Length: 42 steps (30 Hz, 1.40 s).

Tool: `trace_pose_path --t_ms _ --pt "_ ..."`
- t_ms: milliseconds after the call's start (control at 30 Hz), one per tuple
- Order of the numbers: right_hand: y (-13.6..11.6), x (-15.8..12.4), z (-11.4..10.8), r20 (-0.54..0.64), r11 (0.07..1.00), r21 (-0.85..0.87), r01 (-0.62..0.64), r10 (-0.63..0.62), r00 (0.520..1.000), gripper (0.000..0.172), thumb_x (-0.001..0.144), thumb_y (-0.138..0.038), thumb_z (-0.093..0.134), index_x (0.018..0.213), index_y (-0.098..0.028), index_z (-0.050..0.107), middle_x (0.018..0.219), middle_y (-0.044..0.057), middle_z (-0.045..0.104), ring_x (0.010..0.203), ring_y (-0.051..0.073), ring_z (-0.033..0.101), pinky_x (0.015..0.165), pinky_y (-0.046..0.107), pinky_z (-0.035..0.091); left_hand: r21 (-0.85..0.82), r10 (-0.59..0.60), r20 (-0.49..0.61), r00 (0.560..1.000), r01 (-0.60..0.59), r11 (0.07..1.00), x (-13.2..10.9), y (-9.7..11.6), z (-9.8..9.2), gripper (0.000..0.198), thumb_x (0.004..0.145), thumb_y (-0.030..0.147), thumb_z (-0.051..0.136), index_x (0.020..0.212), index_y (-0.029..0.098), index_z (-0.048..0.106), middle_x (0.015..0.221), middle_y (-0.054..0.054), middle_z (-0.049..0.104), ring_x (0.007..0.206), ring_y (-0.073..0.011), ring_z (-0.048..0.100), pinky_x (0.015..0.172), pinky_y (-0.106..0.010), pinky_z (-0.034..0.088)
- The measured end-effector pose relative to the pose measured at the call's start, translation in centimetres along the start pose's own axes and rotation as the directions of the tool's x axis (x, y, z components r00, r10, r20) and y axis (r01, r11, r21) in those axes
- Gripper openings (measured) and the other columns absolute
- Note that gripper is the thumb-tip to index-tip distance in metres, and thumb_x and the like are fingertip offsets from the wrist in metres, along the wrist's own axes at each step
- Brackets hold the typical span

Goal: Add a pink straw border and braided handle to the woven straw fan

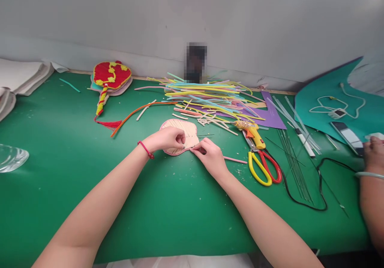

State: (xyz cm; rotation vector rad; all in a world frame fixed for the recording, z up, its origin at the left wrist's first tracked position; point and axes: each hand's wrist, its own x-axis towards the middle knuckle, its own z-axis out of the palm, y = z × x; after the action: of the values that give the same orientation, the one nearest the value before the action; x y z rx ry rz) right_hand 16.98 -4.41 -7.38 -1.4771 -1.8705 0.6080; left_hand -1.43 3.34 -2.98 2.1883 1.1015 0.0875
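A cream, fan-shaped piece (187,129) with a pink edge and rows of strips lies flat on the green table. My left hand (171,138), with a red cord bracelet on its wrist, rests over its left part; the fingers are curled together, and what they pinch is too small to make out. At the lower right edge of the piece, my right hand (211,158) has its thumb and fingertips closed on the pink edging. From behind that hand a pink pipe cleaner (236,160) sticks out to the right. A thin dark wire (207,135) lies just above.
Behind the piece is a heap of coloured pipe cleaners (207,94). A yellow glue gun (252,133) lies across scissors (260,168) at right, near green wires (295,168). A finished red fan (112,76) lies back left. Another person's hand (374,156) is far right, beside a phone (347,137).
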Motion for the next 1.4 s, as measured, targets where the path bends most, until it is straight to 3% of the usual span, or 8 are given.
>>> trace_pose_path --t_ms 200,667,1233,1400 --pt "0.0 0.0 -0.1 0.000 1.000 -0.011 -0.001 0.001 1.000 0.012 0.083 -0.029 0.060 0.073 -0.022 0.062 0.077 0.001 0.058 0.068 0.014 0.058 0.062 0.025 0.046 -0.069 -0.014 -0.006 1.000 0.013 0.998 0.4 -0.7 0.3 0.017 0.067 0.033 0.059 0.071 0.018 0.064 0.071 0.001 0.064 0.068 -0.0141 0.054 0.056 -0.023 0.036" --pt "0.2 0.1 0.1 -0.004 1.000 0.003 0.002 -0.002 1.000 0.013 0.084 -0.031 0.059 0.073 -0.023 0.063 0.077 0.000 0.057 0.068 0.014 0.057 0.062 0.025 0.046 -0.028 -0.015 -0.071 0.997 0.013 1.000 0.8 -1.0 0.8 0.022 0.064 0.040 0.063 0.067 0.018 0.063 0.065 0.001 0.062 0.065 -0.0142 0.053 0.053 -0.023 0.033" --pt "-0.8 -0.2 0.1 0.007 0.998 -0.067 0.004 -0.004 1.000 0.013 0.083 -0.027 0.060 0.071 -0.022 0.061 0.076 0.000 0.057 0.065 0.013 0.055 0.060 0.023 0.043 -0.032 -0.028 -0.055 0.998 0.026 0.999 0.6 -0.7 0.9 0.016 0.063 0.033 0.060 0.067 0.018 0.061 0.067 0.001 0.062 0.067 -0.0149 0.054 0.055 -0.023 0.035" --pt "-0.8 -0.1 0.3 -0.010 0.995 -0.099 -0.001 0.000 1.000 0.017 0.083 -0.033 0.061 0.070 -0.022 0.059 0.075 0.000 0.058 0.065 0.013 0.056 0.060 0.024 0.043 -0.041 -0.023 -0.054 0.998 0.021 0.999 0.6 -0.7 0.9 0.016 0.063 0.033 0.060 0.068 0.018 0.062 0.067 0.001 0.062 0.067 -0.0147 0.054 0.055 -0.023 0.035"
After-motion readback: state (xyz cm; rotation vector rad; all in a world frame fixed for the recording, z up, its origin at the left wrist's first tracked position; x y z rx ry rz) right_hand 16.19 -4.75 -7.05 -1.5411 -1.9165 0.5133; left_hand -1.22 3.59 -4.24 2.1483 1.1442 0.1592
